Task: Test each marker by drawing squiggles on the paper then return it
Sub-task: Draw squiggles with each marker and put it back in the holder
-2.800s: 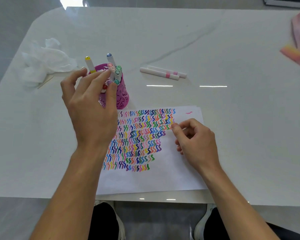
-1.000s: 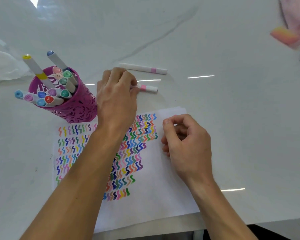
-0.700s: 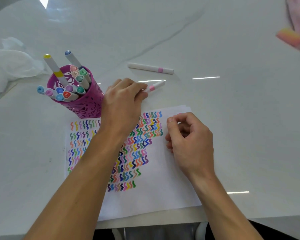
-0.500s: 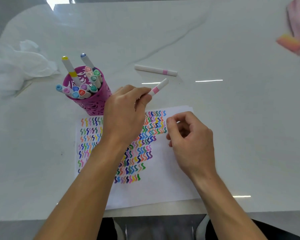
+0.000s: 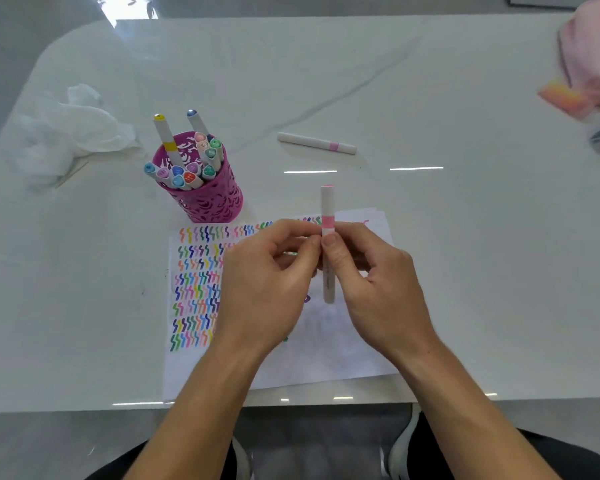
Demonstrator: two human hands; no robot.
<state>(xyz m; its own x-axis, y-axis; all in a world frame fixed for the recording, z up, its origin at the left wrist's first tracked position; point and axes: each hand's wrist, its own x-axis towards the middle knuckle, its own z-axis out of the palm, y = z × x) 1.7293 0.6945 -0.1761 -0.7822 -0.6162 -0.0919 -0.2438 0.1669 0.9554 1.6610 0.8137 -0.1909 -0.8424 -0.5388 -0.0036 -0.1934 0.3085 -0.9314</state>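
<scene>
Both hands meet over the paper [image 5: 326, 358], which lies with its near edge almost at the near edge of the white bench [image 5: 465, 271]. One pink-banded marker [image 5: 327, 206] stands nearly upright between them, raised above the sheet. The right hand [image 5: 378, 285] pinches its barrel between thumb and curled fingers. The left hand [image 5: 267, 282], fingers curled, closes thumb and forefinger on it just below the pink band.

The magenta cut-out holder [image 5: 212, 202] sits just beyond the paper's far left corner, close to the sheet; whether they touch I cannot tell. It holds about thirteen markers, two of them standing taller than the rest. A second pink-banded marker [image 5: 316, 143] lies flat on the bench, well beyond the hands and apart from the holder.

That makes two loose markers, one holder and one sheet, its left part filled with rows of coloured squiggles. One crumpled white tissue [image 5: 70, 133] rests near the left edge. A blurred pink bundle [image 5: 593, 57] sits at the far right corner, with a wide stretch of bench between it and the paper.
</scene>
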